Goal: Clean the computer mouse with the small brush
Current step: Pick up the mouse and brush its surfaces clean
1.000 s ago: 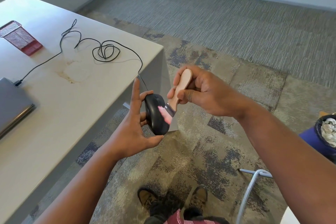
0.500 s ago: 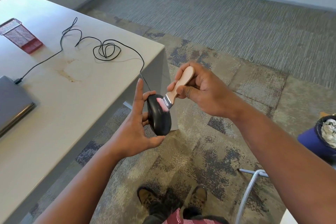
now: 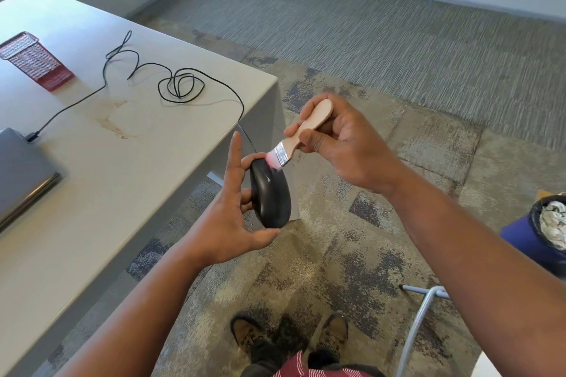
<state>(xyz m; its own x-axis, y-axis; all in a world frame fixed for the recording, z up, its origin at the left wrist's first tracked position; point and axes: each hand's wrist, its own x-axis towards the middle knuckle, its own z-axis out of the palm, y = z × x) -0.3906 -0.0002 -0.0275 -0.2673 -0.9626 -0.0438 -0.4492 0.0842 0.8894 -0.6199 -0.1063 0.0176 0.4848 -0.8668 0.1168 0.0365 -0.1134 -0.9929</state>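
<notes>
My left hand (image 3: 228,217) holds a glossy black computer mouse (image 3: 269,196) upright in the air beside the table corner, thumb under its lower end and fingers behind it, index finger pointing up. Its thin black cable (image 3: 180,87) runs up over the table edge and lies coiled on the tabletop. My right hand (image 3: 340,141) grips the wooden handle of a small brush (image 3: 301,135) with a metal ferrule. The pink bristles press on the mouse's top end.
A pale table (image 3: 101,180) fills the left side, bearing a closed grey laptop (image 3: 21,174) and a red mesh holder (image 3: 35,61). A blue bin (image 3: 539,236) with crumpled paper stands at the right. A metal chair leg (image 3: 419,324) and my shoes are below.
The brush has slid up along the mouse, from its middle to its top end. My right hand rose with it. The mouse stays held in my left hand.
</notes>
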